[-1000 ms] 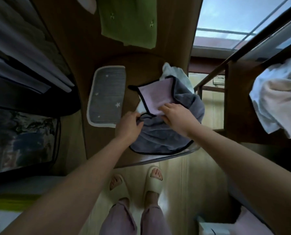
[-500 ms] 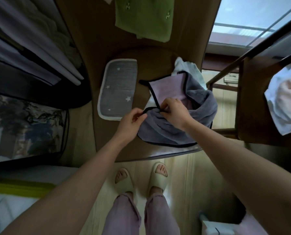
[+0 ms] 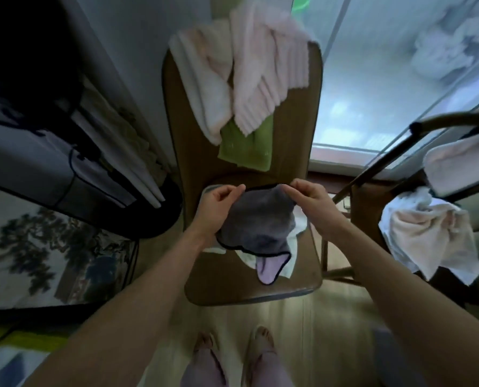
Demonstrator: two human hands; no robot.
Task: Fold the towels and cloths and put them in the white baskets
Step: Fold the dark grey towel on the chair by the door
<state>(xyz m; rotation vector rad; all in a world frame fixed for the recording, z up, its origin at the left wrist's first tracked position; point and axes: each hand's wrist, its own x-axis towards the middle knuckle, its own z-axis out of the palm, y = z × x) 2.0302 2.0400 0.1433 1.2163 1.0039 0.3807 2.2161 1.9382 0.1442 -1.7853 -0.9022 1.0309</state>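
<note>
Two hands, my left hand (image 3: 224,197) and right hand (image 3: 311,197), each pinch the grey cloth (image 3: 256,223) by a top corner. I hold it hanging above the chair seat (image 3: 297,283), probably so it drapes flat for folding.

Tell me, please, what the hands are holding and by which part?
Both hands, left and right, pinch the grey cloth by its black-trimmed top edge.

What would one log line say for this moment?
left hand: pinches grey cloth edge | right hand: pinches same edge | cloth: held above chair
</note>
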